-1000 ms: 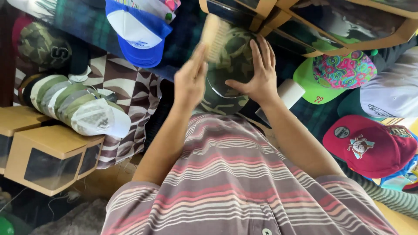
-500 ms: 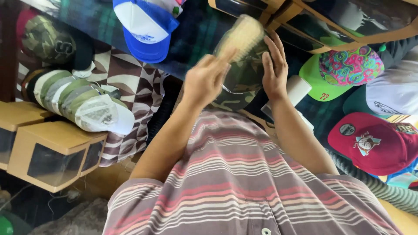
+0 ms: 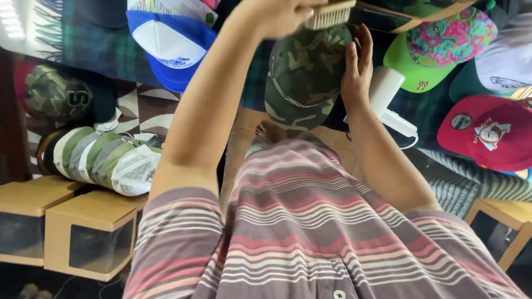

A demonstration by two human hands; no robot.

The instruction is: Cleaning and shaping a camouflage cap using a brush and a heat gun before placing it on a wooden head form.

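Camouflage cap (image 3: pixel 302 77) up at the far centre, steadied only by the right hand (image 3: pixel 357 66) with fingers flat and together, left hand (image 3: pixel 277 16) fisted round the brush (image 3: pixel 330 14) — too hard a stroke might knock it loose.

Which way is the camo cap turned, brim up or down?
Brim down: the camo cap hangs bill-lowest, right hand steadying it, left hand holding the brush on top.

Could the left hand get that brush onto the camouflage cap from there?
Probably yes: the left hand holds the pale bristle brush just above the green camouflage fabric cap, with nothing between, while the right hand steadies the cap.
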